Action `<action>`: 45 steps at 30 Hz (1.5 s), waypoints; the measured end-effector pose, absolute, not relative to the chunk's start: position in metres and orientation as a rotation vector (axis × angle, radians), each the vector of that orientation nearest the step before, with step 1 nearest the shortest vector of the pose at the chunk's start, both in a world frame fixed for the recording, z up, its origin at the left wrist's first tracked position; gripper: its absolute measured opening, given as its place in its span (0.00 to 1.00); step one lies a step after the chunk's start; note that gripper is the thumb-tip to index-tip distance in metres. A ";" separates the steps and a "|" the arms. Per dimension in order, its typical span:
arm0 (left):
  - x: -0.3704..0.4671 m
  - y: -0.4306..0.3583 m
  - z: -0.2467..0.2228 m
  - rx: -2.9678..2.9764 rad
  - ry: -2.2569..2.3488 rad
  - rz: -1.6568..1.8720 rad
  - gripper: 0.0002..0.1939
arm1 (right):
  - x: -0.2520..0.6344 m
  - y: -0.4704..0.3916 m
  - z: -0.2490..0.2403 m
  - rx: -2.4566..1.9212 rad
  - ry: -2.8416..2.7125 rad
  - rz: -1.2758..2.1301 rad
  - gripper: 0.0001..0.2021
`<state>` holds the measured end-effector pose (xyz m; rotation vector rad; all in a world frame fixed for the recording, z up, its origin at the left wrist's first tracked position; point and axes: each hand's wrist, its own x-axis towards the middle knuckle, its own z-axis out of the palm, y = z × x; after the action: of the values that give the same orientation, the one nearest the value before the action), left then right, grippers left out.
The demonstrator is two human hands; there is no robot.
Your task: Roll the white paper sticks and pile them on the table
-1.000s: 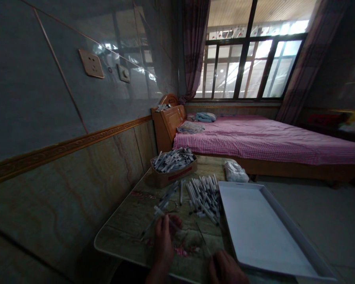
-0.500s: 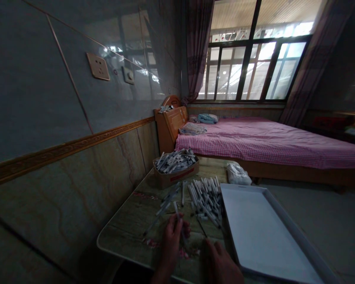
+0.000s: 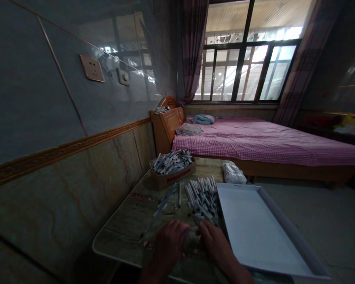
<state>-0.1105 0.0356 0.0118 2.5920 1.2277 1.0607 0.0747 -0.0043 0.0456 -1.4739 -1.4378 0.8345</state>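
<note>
My left hand is closed round one end of a pale, pen-like tube near the table's front edge. The fingers of my right hand pinch the tube's other end, so it lies level between both hands. Just beyond them is a pile of white and grey pens. A few clear tubes lie loose to the left of the pile. Farther back, a cardboard box is heaped with similar pens. Small parts at my fingertips are too blurred to make out.
A shallow white tray lies at the right of the table. Behind it is a white plastic bag. A bed with a pink checked cover stands beyond, and a tiled wall runs along the left.
My hands have come together. The left hand has turned its tube from upright to level, and the right hand has moved up from the front edge to the tube's end.
</note>
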 end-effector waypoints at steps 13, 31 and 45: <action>-0.146 0.049 0.040 3.002 0.760 0.391 0.09 | 0.062 -0.015 0.028 -1.334 -1.463 1.662 0.17; -0.139 0.063 0.024 0.908 0.878 1.226 0.32 | 0.047 -0.011 0.005 -1.414 -1.136 1.511 0.20; -0.091 0.038 0.016 0.380 0.751 1.151 0.15 | 0.026 0.003 -0.017 -0.878 -0.652 2.084 0.19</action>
<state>-0.0906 0.0383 0.0158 0.3803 0.7509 1.1512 0.0264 0.0027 -0.0168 -0.8781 -0.6515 2.0835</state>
